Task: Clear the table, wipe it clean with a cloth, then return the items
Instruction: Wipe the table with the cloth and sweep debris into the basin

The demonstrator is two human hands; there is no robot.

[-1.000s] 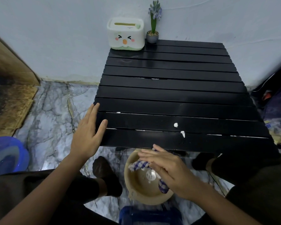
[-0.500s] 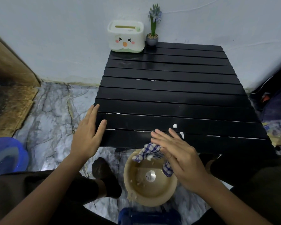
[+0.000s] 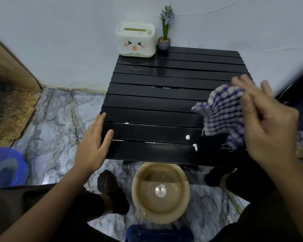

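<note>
A blue-checked cloth (image 3: 222, 114) is gripped in the fingers of the right hand (image 3: 268, 119), raised over the near right of the black slatted surface (image 3: 164, 100). The left hand (image 3: 93, 145) is laid flat, fingers spread, on the near left edge. White blobs (image 3: 187, 137) are seen near the cloth.

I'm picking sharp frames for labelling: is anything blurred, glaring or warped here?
Head view: right hand and checked cloth are motion-blurred; left hand is sharp; faint glare on the table's far slats; wide-angle bending at the edges.
</note>
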